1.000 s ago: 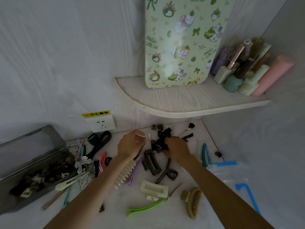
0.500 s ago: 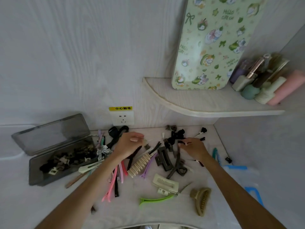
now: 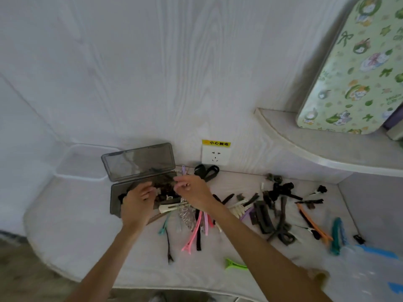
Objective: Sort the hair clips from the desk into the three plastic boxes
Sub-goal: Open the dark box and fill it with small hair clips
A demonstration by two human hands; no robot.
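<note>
left hand over grey box, fingers curled, hold unclear | right hand beside it at box edge, pinching something small | clips strewn on white table right of hands | socket on wall behind | clear box left

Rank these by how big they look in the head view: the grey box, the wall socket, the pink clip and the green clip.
1. grey box, lid open
2. wall socket
3. pink clip
4. green clip, partly hidden by the right forearm, so unsure.
</note>
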